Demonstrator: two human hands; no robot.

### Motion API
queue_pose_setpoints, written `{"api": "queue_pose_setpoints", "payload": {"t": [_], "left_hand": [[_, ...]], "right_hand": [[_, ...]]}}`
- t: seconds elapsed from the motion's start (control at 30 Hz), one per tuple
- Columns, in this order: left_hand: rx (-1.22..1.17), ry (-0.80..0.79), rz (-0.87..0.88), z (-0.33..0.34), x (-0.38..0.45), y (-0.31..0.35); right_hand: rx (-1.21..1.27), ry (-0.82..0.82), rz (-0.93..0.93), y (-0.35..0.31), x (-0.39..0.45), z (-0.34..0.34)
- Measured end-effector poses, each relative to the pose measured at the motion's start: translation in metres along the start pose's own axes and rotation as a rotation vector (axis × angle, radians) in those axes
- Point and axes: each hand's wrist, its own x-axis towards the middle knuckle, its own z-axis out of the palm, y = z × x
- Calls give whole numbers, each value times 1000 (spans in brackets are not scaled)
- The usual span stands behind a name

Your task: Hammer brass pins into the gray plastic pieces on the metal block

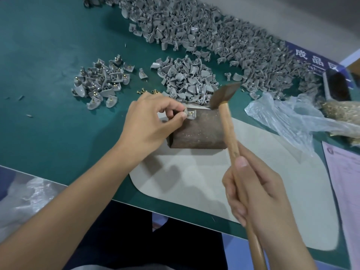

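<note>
A rusty brown metal block [200, 131] stands on a pale mat in the middle of the table. At its far left corner lies a gray plastic piece [190, 115] with a brass pin [191, 113] standing in it. My left hand [150, 121] pinches that piece between thumb and forefinger. My right hand [253, 190] grips the wooden handle of a hammer [224, 96], whose metal head hangs raised just right of the piece, above the block's far edge.
The pale mat [194, 182] lies on a green table [48, 75]. A small heap of pinned pieces [101, 82] sits at left, a heap of bare gray pieces [189, 78] behind the block, loose brass pins [148, 92] between them. A plastic bag [292, 117] of pins lies right.
</note>
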Motion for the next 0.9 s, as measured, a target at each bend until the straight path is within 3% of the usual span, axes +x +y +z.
{"api": "queue_pose_setpoints", "payload": {"t": [0.17, 0.37, 0.5, 0.67, 0.8, 0.9], "left_hand": [[8, 12, 17, 1, -3, 2], [-26, 15, -8, 2, -4, 1], [-16, 8, -22, 2, -4, 0], [-37, -7, -64, 2, -6, 2], [-117, 12, -62, 2, -8, 8], [-167, 16, -84, -1, -14, 12]], "right_hand": [[-133, 377, 17, 18, 15, -14], [-586, 417, 110, 30, 28, -29], [-1136, 377, 214, 17, 28, -25], [-942, 463, 2, 3, 47, -2], [-874, 321, 76, 8, 64, 11], [-768, 318, 88, 8, 62, 8]]}}
